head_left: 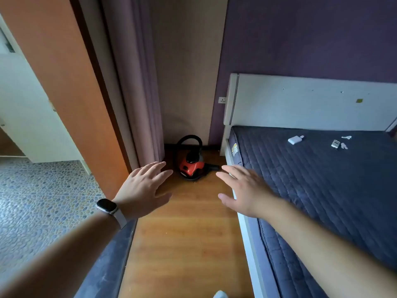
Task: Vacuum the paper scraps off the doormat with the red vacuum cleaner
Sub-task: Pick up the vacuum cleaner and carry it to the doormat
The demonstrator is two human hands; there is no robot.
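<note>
The red vacuum cleaner [190,165] sits on the wooden floor in the far corner, between the curtain and the bed. Its black hose [189,139] loops up over it, and a black nozzle points right toward the bed frame. My left hand [143,187], with a watch on the wrist, is stretched forward, fingers spread, holding nothing. My right hand [242,189] is also held out flat and open, holding nothing. Both hands hover short of the vacuum, one on each side of it. No doormat or paper scraps are in view.
A bed [322,190] with a dark quilted mattress and white headboard fills the right; small white items [295,139] lie on it. A mauve curtain [137,93] and orange door frame [64,82] stand left. A wall socket [222,100] is beside the headboard. Pebble-pattern flooring [38,201] lies beyond the doorway.
</note>
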